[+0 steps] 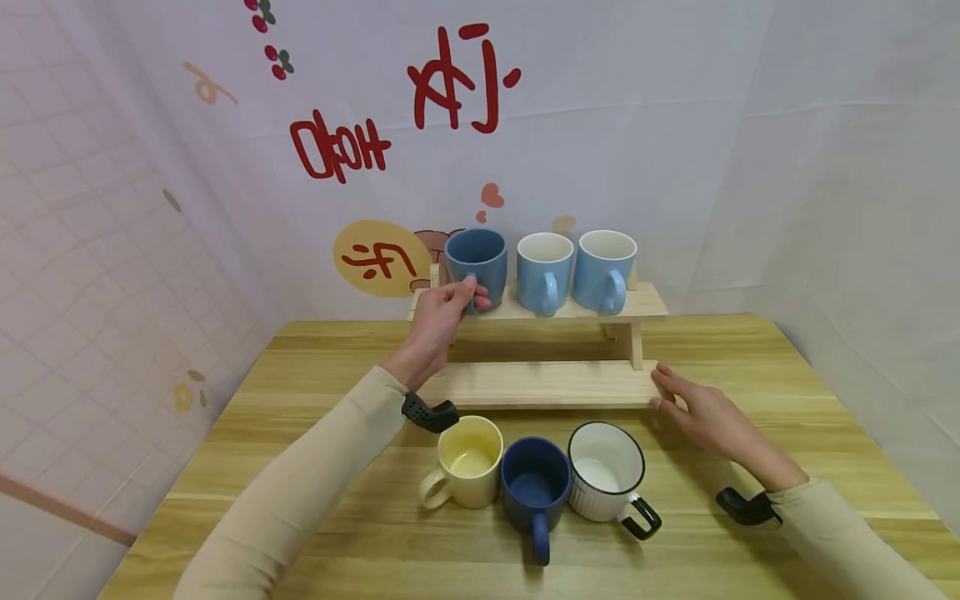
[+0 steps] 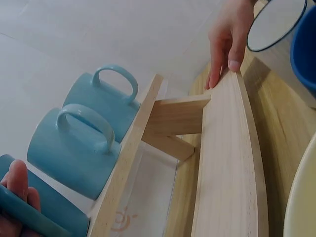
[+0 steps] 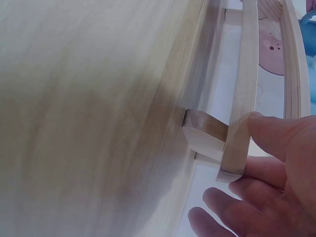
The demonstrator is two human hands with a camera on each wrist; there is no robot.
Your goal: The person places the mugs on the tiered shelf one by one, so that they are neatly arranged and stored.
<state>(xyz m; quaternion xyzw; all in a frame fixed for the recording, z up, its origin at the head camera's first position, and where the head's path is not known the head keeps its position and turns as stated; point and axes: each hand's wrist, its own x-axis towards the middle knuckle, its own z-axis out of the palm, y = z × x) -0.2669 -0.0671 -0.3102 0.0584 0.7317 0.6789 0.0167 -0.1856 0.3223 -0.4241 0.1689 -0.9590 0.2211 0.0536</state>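
Note:
On the left end of the rack's upper tier stands a grey-blue mug [image 1: 480, 250]. My left hand [image 1: 444, 317] grips its handle; in the left wrist view the fingers curl round that handle. Two light blue mugs, one in the middle [image 1: 536, 279] and one at the right [image 1: 596, 275], stand beside it with white insides. My right hand [image 1: 708, 414] holds the right end of the two-tier wooden rack's [image 1: 540, 385] lower board. In the right wrist view the thumb and index finger [image 3: 264, 170] are on either side of the board end, the other fingers extended below it.
In front of the rack stand a yellow mug [image 1: 468, 467], a dark blue mug [image 1: 534, 492] and a white mug with black rim and handle [image 1: 606, 471]. They are close together on the wooden table [image 1: 337, 533]. A printed cloth [image 1: 637, 125] hangs behind.

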